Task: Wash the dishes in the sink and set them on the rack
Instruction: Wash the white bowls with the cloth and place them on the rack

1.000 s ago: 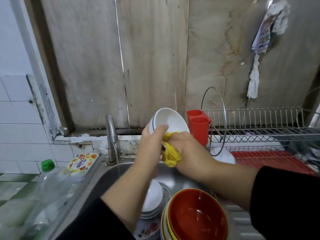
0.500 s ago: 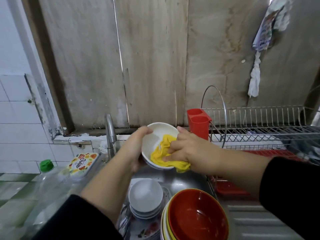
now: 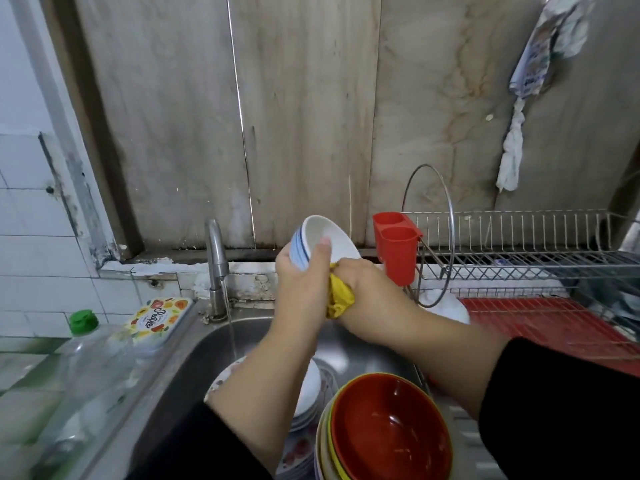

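Note:
My left hand (image 3: 300, 282) grips a white bowl with blue stripes (image 3: 323, 242), tilted on its side above the steel sink (image 3: 194, 362), thumb inside the rim. My right hand (image 3: 363, 289) is closed on a yellow cloth (image 3: 339, 297) pressed against the bowl's underside. Below my arms, white bowls and plates (image 3: 308, 386) are stacked in the sink. A stack of bowls with a red one on top (image 3: 388, 431) sits at the sink's near right. The wire dish rack (image 3: 519, 258) stands to the right with a red tray (image 3: 540, 323) under it.
Water runs in a thin stream from the tap (image 3: 216, 258). A clear bottle with a green cap (image 3: 83, 358) and a flowered box (image 3: 159, 317) sit left of the sink. A red cutlery holder (image 3: 394, 251) hangs on the rack's left end. A rag (image 3: 510, 150) hangs on the wall.
The bowl has been lifted and tipped onto its side again. The cloth has moved from inside the bowl to its underside.

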Tool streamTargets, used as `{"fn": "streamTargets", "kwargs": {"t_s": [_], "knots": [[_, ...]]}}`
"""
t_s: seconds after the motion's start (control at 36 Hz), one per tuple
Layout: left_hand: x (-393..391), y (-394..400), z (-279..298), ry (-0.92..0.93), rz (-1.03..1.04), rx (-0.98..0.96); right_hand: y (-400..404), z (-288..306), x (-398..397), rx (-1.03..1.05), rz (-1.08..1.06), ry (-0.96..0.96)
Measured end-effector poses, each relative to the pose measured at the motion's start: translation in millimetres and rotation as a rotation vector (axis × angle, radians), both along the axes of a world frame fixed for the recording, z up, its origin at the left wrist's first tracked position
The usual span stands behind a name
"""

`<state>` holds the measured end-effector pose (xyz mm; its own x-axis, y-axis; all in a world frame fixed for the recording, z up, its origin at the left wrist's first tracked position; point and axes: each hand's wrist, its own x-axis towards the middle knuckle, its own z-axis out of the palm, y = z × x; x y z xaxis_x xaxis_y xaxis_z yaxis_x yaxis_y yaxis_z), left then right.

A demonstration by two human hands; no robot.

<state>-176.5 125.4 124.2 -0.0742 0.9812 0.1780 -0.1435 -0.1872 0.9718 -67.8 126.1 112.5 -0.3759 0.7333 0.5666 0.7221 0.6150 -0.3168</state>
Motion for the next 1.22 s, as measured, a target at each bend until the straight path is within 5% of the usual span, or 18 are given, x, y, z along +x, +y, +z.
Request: {"fn": "streamTargets", "kwargs": {"t_s": [0.14,0.31,0.47,0.69,0.83,0.97,1.17,1.22], "knots": [[-14,1,-11,-0.132,-0.201,-0.074,-8,1,9,-0.412,0.036,0.660],[-21,18,-38,-0.445,-0.274,-0.472,-11,-15,-1,-0.774,0.281,1.499],[-18,17,-38,-0.621,-0.214,-0.412,-8,-29,-7,-0.923,0.237,1.738],[-35,13,-29,-0.557,0.173,-0.256,-3,-30,12,-0.602,-0.161,1.489],[-28,8,-34,-0.394,0.246,-0.248,-14,-19,-10,-0.331,-0.026,0.636],[-36,8,-36,-0.334,0.302,-0.205,-20,-15,-4,-0.186,-0.062,0.117],[-29,-1,-29,-0.287,0.275,-0.201,-25,5,-7,-0.152,-0.125,0.188],[-30,0,-30,-0.252,0.299,-0.178,-31,7,-6,-0.236,-0.086,0.076]]}}
